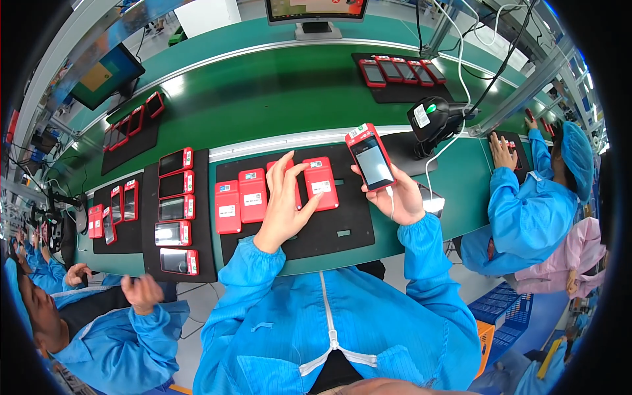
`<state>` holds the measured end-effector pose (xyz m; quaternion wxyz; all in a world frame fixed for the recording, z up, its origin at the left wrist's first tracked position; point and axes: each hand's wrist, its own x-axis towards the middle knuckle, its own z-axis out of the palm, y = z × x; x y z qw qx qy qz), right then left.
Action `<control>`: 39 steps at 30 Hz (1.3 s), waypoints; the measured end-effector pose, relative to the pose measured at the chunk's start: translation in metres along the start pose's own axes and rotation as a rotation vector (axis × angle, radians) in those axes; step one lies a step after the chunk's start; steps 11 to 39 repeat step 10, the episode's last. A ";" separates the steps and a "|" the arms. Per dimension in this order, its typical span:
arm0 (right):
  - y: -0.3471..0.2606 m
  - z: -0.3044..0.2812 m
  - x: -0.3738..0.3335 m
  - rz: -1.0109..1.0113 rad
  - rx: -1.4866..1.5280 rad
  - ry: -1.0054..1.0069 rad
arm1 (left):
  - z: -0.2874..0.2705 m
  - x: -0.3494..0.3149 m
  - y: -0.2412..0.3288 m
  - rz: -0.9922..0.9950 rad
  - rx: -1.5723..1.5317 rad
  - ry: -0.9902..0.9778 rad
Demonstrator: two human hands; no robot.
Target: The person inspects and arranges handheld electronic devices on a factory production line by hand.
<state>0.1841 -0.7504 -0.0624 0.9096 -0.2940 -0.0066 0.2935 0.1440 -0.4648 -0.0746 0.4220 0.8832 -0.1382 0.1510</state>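
My right hand (400,201) grips a red handheld device (372,161) with a lit, pale screen facing up. A white cable (391,191) runs from its lower end. My left hand (284,204) is over a row of red devices lying face down on a black mat (289,247), its fingers stretched and spread. Beneath those fingers, one red device is mostly covered, and whether they touch it is unclear. To its left lie two red devices (228,206) (253,195) with white labels; another red device (320,183) lies to its right.
A black handheld scanner (434,122) with a green light stands beyond my right hand. Left of my mat, another black mat (150,217) bears several red devices, screens up. More devices (396,70) lie on the green far bench (263,105). Co-workers in blue (533,204) (122,342) sit either side.
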 end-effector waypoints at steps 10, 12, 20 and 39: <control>-0.008 -0.003 0.002 -0.581 -1.611 0.595 | -0.033 -0.008 -0.018 -0.087 0.126 0.049; -0.008 -0.003 0.002 -0.581 -1.611 0.595 | -0.033 -0.008 -0.018 -0.087 0.126 0.049; -0.008 -0.003 0.002 -0.581 -1.611 0.595 | -0.033 -0.008 -0.018 -0.087 0.126 0.049; -0.008 -0.003 0.002 -0.581 -1.611 0.595 | -0.033 -0.008 -0.018 -0.087 0.126 0.049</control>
